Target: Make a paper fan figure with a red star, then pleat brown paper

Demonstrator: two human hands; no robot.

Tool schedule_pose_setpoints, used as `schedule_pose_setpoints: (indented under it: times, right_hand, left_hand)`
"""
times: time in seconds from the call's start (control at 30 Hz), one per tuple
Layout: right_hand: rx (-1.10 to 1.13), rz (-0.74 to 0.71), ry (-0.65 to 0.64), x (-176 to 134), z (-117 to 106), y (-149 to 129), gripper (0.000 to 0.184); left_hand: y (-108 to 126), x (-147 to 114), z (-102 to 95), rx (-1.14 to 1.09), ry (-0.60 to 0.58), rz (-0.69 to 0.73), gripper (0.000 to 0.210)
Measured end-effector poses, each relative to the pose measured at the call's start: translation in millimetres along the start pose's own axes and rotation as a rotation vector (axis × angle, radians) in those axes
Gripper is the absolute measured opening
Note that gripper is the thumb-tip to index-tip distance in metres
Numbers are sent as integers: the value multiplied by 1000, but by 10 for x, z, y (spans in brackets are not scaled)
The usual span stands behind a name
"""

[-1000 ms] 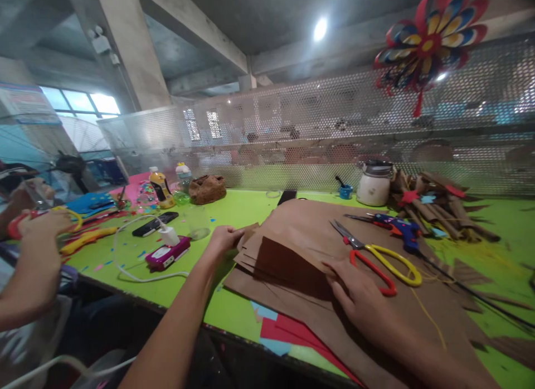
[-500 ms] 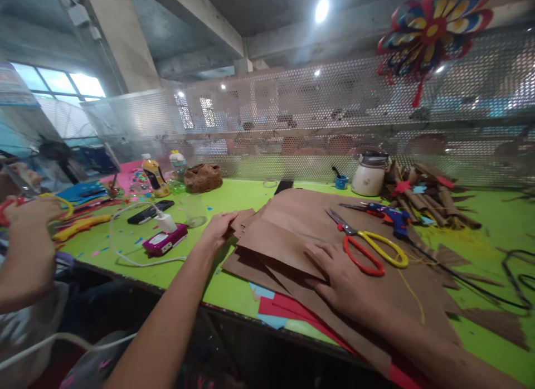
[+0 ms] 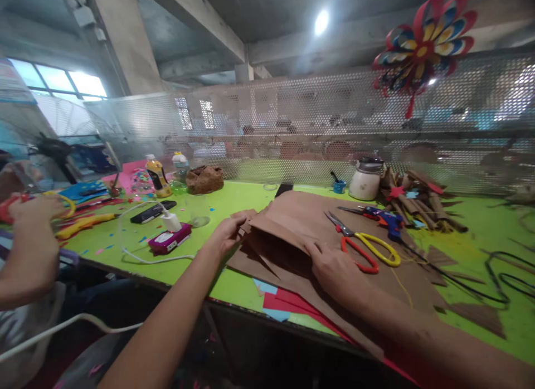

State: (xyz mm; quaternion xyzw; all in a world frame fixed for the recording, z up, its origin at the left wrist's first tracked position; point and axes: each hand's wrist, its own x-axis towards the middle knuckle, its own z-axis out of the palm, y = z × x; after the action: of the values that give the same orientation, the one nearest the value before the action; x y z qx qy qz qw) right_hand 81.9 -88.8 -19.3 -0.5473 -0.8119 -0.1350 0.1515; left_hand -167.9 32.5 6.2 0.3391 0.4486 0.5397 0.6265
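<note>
Sheets of brown paper (image 3: 284, 210) are stacked in front of me, the near edge of the upper one raised so a dark gap shows beneath. At its left corner, my left hand (image 3: 228, 236) is closed on the paper's edge. My right hand (image 3: 336, 269) pinches the raised near edge, with the thumb hidden underneath. Just beyond my right hand, scissors (image 3: 349, 233) with one red and one yellow handle lie on the paper. Behind them rests a blue glue gun (image 3: 388, 222) with a black cord.
A purple power adapter (image 3: 170, 238) with a white plug and cable sits left, near a black phone (image 3: 153, 210) and a clear cup (image 3: 199, 213). Rolled brown paper pieces (image 3: 422, 205) and a jar (image 3: 365, 180) stand behind. Another person's hand (image 3: 35, 208) holds scissors at far left.
The near edge of the upper brown paper has risen, widening the gap below. My right hand has gone from lying on the paper to pinching its edge. The view has shifted slightly.
</note>
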Motion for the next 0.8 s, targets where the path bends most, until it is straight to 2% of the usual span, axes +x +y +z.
schedule_pose_setpoints:
  times: [0.13, 0.27, 0.4, 0.47, 0.6, 0.7, 0.8]
  right_hand:
    - [22, 131, 19, 55, -13, 7, 28]
    - [153, 150, 59, 28, 15, 19, 28]
    - [308, 37, 106, -16, 17, 2, 32]
    - [345, -54, 125, -32, -4, -3, 40]
    - [296, -119, 108, -31, 6, 25, 48]
    - [255, -105, 59, -13, 103, 58, 52]
    - [228, -126, 9, -7, 187, 71, 54]
  left_hand:
    - [84, -233, 22, -29, 64, 89, 12]
    - [88, -482, 10, -128, 90, 249, 14]
    - [3, -480, 6, -256, 153, 173, 17]
    - [-29, -431, 6, -285, 170, 134, 18]
    - [-15, -491, -28, -332, 213, 184, 17]
    - [42, -759, -82, -376, 246, 337, 19]
    - [97, -1127, -90, -320, 178, 442, 20]
